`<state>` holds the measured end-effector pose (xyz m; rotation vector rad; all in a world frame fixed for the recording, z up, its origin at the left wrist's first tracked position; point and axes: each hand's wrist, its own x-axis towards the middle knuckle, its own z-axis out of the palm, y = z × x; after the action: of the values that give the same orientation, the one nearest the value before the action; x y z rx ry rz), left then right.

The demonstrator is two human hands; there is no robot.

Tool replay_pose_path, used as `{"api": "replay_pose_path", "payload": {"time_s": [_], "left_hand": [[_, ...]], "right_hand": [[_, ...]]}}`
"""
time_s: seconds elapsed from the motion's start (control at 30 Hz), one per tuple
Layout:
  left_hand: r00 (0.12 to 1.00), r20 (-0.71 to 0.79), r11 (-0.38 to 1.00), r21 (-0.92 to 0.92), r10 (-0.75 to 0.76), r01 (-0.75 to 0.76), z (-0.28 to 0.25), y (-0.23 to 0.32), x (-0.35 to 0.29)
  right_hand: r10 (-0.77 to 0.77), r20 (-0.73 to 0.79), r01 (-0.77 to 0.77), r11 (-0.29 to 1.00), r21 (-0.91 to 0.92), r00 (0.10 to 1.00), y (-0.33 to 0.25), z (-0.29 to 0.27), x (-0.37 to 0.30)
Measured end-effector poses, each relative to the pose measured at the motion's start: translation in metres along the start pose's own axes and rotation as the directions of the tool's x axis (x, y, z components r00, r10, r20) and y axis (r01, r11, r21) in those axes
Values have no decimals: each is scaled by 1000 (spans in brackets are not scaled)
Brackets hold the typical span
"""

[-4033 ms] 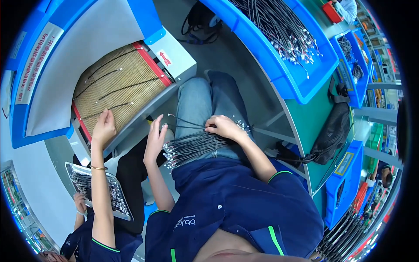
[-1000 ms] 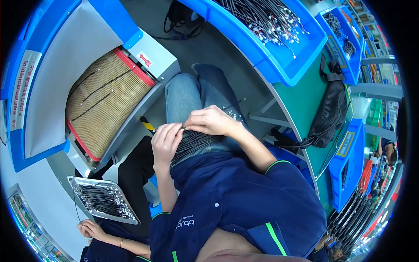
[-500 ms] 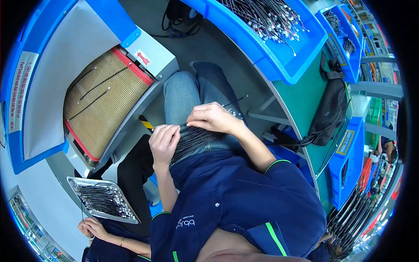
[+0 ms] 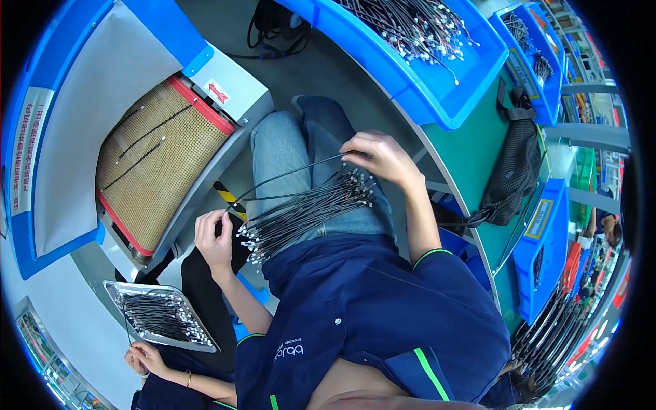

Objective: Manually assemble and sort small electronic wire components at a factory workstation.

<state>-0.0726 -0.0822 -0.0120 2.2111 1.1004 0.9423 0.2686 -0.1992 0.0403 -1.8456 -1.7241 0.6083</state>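
A thin black cable with small end connectors is stretched slantwise above my lap. My right hand pinches its upper right end. My left hand is closed at the lower left end, fingertips at the connector. Just below the stretched cable, a bundle of similar black cables lies across my jeans, white connectors at both ends.
At left stands a machine with a mesh conveyor belt carrying several cables. Lower left, a co-worker's hands are by a metal tray of cables. A blue bin of cables sits upper right on a green table.
My hands have moved apart, the left toward lower left and the right toward upper right. One cable now spans between them, and more of the bundle on my lap shows.
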Motion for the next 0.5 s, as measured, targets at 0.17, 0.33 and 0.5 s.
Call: {"api": "replay_pose_path", "payload": {"time_s": [0.17, 0.33, 0.5], "left_hand": [[998, -15, 998, -1, -56, 56, -3, 2, -3], [998, -20, 999, 8, -53, 53, -7, 3, -7], [998, -16, 998, 5, -67, 67, -10, 4, -12]], "right_hand": [[-173, -154, 168, 985, -42, 973, -6, -5, -7], [-305, -240, 280, 950, -136, 921, -2, -5, -12], [-366, -285, 338, 930, -143, 886, -6, -8, -13]]}}
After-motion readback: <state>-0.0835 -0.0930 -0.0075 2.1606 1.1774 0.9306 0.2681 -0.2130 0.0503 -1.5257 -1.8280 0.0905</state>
